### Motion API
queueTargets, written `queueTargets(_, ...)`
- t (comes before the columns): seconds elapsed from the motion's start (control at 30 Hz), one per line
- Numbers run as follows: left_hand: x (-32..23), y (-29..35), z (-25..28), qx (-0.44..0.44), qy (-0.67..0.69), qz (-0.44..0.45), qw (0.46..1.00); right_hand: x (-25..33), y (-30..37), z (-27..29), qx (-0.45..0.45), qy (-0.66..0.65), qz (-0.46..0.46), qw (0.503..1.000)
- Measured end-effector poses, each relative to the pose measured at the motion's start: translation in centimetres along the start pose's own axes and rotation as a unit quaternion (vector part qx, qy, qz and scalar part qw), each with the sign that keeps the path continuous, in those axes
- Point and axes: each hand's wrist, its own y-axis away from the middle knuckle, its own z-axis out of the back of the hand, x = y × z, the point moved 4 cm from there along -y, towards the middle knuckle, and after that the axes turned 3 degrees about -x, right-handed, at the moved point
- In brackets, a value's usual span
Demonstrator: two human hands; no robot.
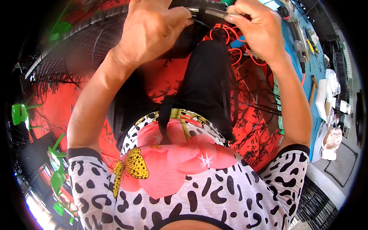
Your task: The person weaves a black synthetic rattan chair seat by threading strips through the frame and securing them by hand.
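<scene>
- The curved rim (212, 12) lies at the far edge of my view, beyond my knees, its shiny stretch bridging the gap between my two hands.
- Its long axis runs across me, left to right, in a shallow bend; neither hand is clearly nearer, since one sits at each end of that stretch.
- The black woven panel (76, 53) spreads off to the left, so my left hand (151, 32) is the nearer one to it.
- That left hand is pinched, thumb against finger, on what looks like a thin dark strand (202, 23) beside the rim.
- My right hand (260, 30) is closed on the rim, thumb on the near side — whether it grips a strand too, I cannot tell.
- Counted: one rim, one panel, one orange cord (239, 59) in loops, one blue cylinder (238, 42) below my right hand, one blue surface (316, 109) to the right.
- Green chairs (19, 115), at least two; dark scraps on the red floor (50, 103) — too many to count.
</scene>
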Motion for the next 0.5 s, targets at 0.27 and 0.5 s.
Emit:
queueTargets(0.27,-0.2,-0.1,1.0,0.006,0.002,-0.035,0.999,1.6,-0.1,0.4,-0.041,0.106,0.061,0.992)
queueTargets(0.5,-2.6,2.2,1.9,-0.05,-0.034,-0.044,0.997,4.6,4.2,-4.8,-0.009,0.058,0.193,0.979)
